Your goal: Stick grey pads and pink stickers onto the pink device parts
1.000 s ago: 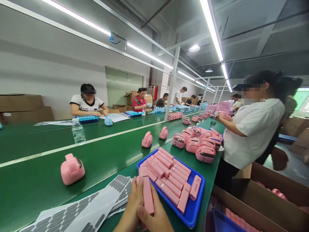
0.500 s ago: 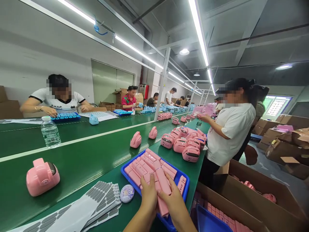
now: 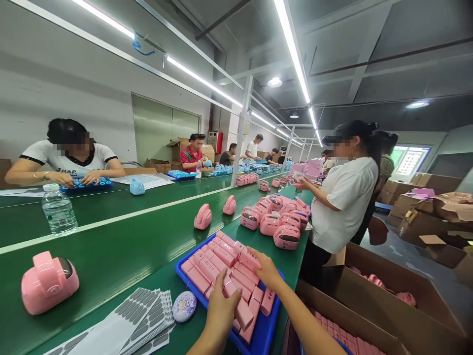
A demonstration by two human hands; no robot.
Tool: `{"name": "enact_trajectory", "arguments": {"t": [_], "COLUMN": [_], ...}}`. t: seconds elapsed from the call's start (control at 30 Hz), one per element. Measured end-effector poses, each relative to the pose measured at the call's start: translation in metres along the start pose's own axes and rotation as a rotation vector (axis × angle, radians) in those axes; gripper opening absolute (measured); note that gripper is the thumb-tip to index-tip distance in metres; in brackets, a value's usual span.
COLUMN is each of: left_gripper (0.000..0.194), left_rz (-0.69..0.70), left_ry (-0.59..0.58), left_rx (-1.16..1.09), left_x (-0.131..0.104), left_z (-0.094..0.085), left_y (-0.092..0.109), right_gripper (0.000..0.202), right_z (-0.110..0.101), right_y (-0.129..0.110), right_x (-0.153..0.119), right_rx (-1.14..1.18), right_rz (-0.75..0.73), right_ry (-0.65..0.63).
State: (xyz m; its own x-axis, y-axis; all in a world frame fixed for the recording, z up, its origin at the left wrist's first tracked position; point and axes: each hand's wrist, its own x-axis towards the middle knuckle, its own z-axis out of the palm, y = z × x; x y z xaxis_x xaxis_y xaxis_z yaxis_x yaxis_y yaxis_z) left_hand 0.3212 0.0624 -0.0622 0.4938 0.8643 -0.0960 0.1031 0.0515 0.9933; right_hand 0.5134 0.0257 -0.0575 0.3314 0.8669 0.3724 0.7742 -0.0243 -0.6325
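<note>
A blue tray (image 3: 275, 320) full of pink plastic bars (image 3: 209, 266), some with a row of small dark marks, lies on the green bench before me. My left hand (image 3: 223, 308) is closed round a pink bar (image 3: 242, 311) at the tray's near side, thumb and index finger along it. My right hand (image 3: 269, 270) reaches over the tray's right side, its fingers closed on another marked pink bar (image 3: 248, 257) near the far end. Part of each bar is hidden by the fingers.
Sheets of grey oval stickers (image 3: 136, 320) and a round patterned disc (image 3: 184, 306) lie left of the tray. Pink rounded casings (image 3: 50, 283) stand on the green belt, several more beyond the tray (image 3: 287, 237). Open cartons (image 3: 399, 305) stand at right. A co-worker (image 3: 342, 197) stands nearby.
My hands have drawn apart: both were on one bar, and now the right is on a bar farther up the tray. The view has turned slightly right.
</note>
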Motion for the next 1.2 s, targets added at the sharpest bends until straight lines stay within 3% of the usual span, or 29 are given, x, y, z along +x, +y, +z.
{"name": "enact_trajectory", "arguments": {"t": [0.17, 0.4, 0.6, 0.77, 0.9, 1.07, 1.2], "left_gripper": [0.064, 0.06, 0.059, 0.055, 0.047, 0.063, 0.06], "left_rz": [-0.031, 0.09, 0.14, 0.28, 0.39, 0.555, 0.535], "left_ry": [-0.026, -0.058, -0.04, -0.083, -0.188, -0.416, -0.413], "left_rx": [0.067, 0.235, 0.447, 0.726, 0.898, 0.969, 0.997], "left_x": [0.001, -0.01, -0.008, -0.005, -0.004, 0.004, 0.004], "left_z": [0.005, 0.008, 0.02, 0.006, -0.007, -0.016, -0.017], "left_y": [-0.001, 0.008, 0.008, 0.011, 0.013, 0.006, 0.009], "right_gripper": [0.043, 0.048, 0.046, 0.039, 0.035, 0.036, 0.031], "right_z": [-0.003, -0.007, 0.002, 0.009, 0.019, 0.03, 0.032], "right_y": [-0.003, 0.003, 0.007, 0.001, -0.006, -0.011, -0.011], "right_x": [-0.008, -0.047, -0.043, -0.035, -0.03, -0.023, -0.017], "right_rx": [-0.12, -0.24, -0.277, -0.313, -0.361, -0.422, -0.436], "right_rz": [-0.042, 0.054, 0.053, 0.026, 0.048, 0.118, 0.126], "right_ry": [0.019, -0.062, -0.097, -0.071, -0.017, 0.07, 0.076]}}
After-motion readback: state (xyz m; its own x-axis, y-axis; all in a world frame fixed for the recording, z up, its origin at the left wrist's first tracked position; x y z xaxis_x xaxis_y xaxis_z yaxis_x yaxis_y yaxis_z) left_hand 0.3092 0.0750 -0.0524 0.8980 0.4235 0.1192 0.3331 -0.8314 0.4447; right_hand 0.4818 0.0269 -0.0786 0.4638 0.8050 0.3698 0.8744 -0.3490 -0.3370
